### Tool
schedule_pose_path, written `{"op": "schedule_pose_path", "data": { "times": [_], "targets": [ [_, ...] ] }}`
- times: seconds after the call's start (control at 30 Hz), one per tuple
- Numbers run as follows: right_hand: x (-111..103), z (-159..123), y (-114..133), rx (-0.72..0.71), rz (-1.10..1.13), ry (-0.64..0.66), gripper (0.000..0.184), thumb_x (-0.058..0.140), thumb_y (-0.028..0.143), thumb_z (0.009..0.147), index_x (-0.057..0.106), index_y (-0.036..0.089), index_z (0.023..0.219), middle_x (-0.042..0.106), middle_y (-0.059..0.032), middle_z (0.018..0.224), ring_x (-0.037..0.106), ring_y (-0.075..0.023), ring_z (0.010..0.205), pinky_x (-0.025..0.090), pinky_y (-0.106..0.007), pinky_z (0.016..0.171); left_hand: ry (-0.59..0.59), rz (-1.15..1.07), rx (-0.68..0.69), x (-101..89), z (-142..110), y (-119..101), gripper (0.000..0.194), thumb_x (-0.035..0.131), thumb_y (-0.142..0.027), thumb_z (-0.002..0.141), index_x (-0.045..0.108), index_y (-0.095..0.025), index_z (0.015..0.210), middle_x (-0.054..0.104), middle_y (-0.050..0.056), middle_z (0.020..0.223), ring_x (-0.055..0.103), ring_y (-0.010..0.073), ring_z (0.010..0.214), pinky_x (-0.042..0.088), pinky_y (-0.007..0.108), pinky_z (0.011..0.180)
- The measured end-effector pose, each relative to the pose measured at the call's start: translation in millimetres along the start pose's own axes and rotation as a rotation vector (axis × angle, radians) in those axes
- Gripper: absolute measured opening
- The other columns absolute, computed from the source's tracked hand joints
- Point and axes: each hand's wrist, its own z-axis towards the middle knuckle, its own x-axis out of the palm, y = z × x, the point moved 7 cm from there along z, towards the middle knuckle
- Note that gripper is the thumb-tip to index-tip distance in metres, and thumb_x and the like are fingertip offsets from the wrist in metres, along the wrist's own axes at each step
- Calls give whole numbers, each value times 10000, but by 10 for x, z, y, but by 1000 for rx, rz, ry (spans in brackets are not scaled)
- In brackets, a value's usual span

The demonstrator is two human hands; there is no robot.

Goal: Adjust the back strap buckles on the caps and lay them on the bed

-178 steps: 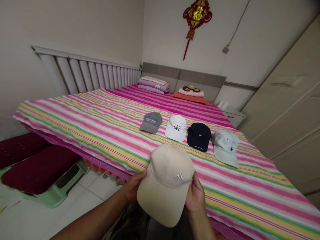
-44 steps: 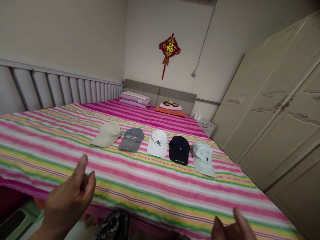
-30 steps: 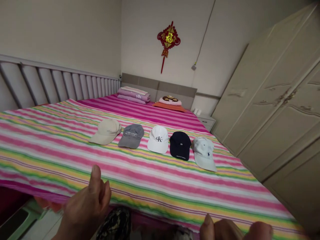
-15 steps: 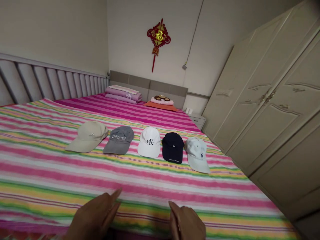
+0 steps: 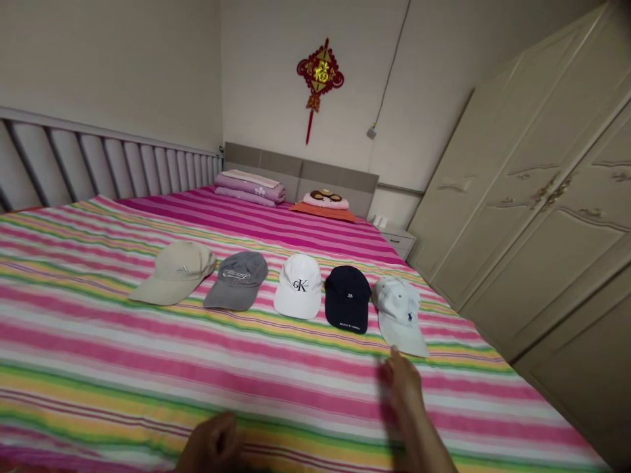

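In the head view, five caps lie in one row across a striped cloth (image 5: 276,368), crowns up, brims toward the person: from left to right, one beige cap (image 5: 175,272), one grey cap (image 5: 239,282), one white cap (image 5: 298,289), one navy cap (image 5: 348,299) and one pale cap (image 5: 400,314). Two hands show, neither holding a cap. The right hand (image 5: 405,384) is at the pale cap's brim, its fingers bent; whether it touches the brim, or whether finger and thumb meet, I cannot tell. The left hand (image 5: 210,443), blurred at the lower edge, is curled above the cloth; I cannot tell whether its fingertips press together. Beyond are one magenta sheet (image 5: 236,217), one purple bundle (image 5: 251,187), one headboard (image 5: 280,164) and one red wall hanging (image 5: 320,72).
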Motion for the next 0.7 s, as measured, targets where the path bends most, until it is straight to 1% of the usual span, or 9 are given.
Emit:
{"op": "schedule_pose_path", "data": {
  "times": [0.07, 0.13, 0.17, 0.2, 0.27, 0.4, 0.53, 0.6, 0.7],
  "targets": [
    [-133, 330, 91, 82, 67, -105, 211, 550, 319, 784, 485, 167, 652, 449, 85, 490, 433, -62, 405, 396, -194, 437, 26, -276, -79, -101, 274, -140, 306, 605, -330, 617, 371, -178, 492, 378, -55, 437, 381, 85, 436, 319, 208, 453],
    [-188, 600, 155, 163, 120, -142, 163, 489, 287, 839, 540, 134, 815, 543, 33, 659, 504, -74, 500, 441, -221, 474, 79, -601, -263, -138, 548, -234, 234, 627, -326, 629, 453, -173, 598, 470, -40, 486, 475, 100, 473, 390, 214, 493],
    [-195, 705, 177, 200, 144, -151, 168, 483, 281, 846, 546, 132, 890, 570, 7, 743, 536, -87, 560, 461, -235, 499, 69, -776, -356, -152, 670, -273, 195, 629, -291, 647, 509, -170, 741, 575, -3, 637, 565, 121, 610, 446, 232, 606],
    [-191, 790, 197, 228, 170, -155, 184, 486, 274, 846, 540, 133, 950, 581, -15, 815, 557, -104, 617, 477, -253, 523, 56, -899, -456, -150, 773, -295, 222, 631, -246, 652, 519, -167, 827, 616, 33, 751, 602, 143, 715, 463, 255, 683],
    [-159, 905, 232, 264, 221, -149, 218, 496, 264, 841, 526, 140, 1018, 583, -39, 909, 575, -128, 698, 496, -279, 564, 62, -1051, -539, -119, 953, -363, 260, 613, -198, 679, 515, -164, 918, 626, 83, 893, 614, 170, 828, 464, 291, 768],
    [-52, 976, 319, 269, 324, -83, 204, 494, 250, 843, 533, 135, 1006, 586, -33, 897, 576, -114, 677, 498, -263, 556, 143, -1138, -605, 100, 1128, -390, 245, 598, -176, 705, 513, -163, 934, 625, 100, 915, 627, 176, 814, 467, 299, 782],
    [91, 924, 408, 259, 418, 6, 107, 453, 179, 864, 549, 143, 834, 594, 26, 663, 546, -71, 500, 463, -194, 437, 230, -1172, -692, 419, 1136, -372, 228, 597, -198, 709, 512, -147, 915, 626, 116, 918, 632, 182, 803, 467, 281, 776],
    [180, 875, 442, 254, 453, 61, 173, 422, 149, 872, 536, 174, 743, 598, 44, 568, 536, -71, 443, 444, -178, 393, 256, -1205, -703, 543, 1140, -416, 228, 592, -202, 713, 510, -143, 917, 619, 125, 954, 627, 180, 823, 458, 276, 793],
    [301, 778, 476, 231, 491, 146, 219, 415, 150, 870, 533, 204, 693, 627, 52, 541, 547, -74, 432, 437, -168, 381, 309, -1230, -699, 698, 1139, -535, 237, 577, -203, 717, 512, -141, 937, 603, 129, 1004, 618, 184, 853, 442, 282, 817]
  ]
}}
